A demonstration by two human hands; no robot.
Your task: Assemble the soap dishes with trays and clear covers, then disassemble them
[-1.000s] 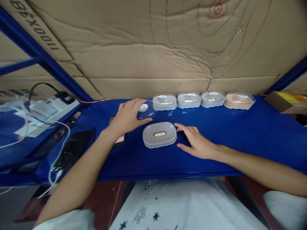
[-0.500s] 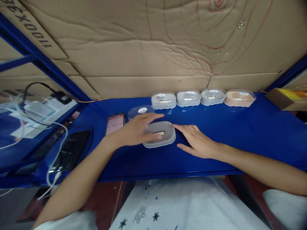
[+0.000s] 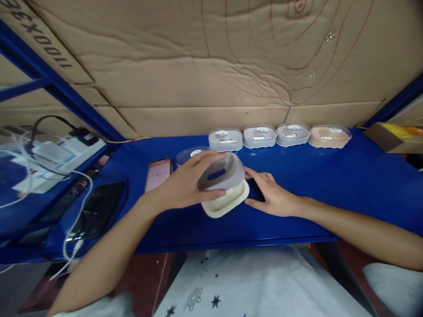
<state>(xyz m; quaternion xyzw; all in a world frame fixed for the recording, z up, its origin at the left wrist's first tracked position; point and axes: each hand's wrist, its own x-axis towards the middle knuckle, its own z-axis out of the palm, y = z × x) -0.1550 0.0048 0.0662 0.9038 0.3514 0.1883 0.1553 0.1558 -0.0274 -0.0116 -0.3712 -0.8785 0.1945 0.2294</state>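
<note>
My left hand (image 3: 188, 180) is closed on a grey oval cover (image 3: 235, 169) with a slot in its top, thumb at the near rim and fingers over the far side. The cover is tilted up and shows its hollow inside. Below it, on the blue table, a cream oval base (image 3: 228, 203) with a raised rim is partly hidden by the cover. My right hand (image 3: 272, 193) lies at the base's right end, thumb and fingers apart; whether it touches the base I cannot tell. Behind my left hand sits a clear lid (image 3: 185, 155) with a round sticker, partly covered.
Several clear-lidded oval boxes, grey ones (image 3: 225, 141) and a peach one (image 3: 328, 137), line the back of the blue table (image 3: 346, 189). A lit phone (image 3: 158, 173) lies left, beyond it a dark phone (image 3: 95, 209), cables and a power strip (image 3: 66, 154). A cardboard box (image 3: 396, 137) stands right.
My left hand has taken hold of the grey cover and lifted and tilted it, uncovering the cream base beneath. My right hand has barely moved.
</note>
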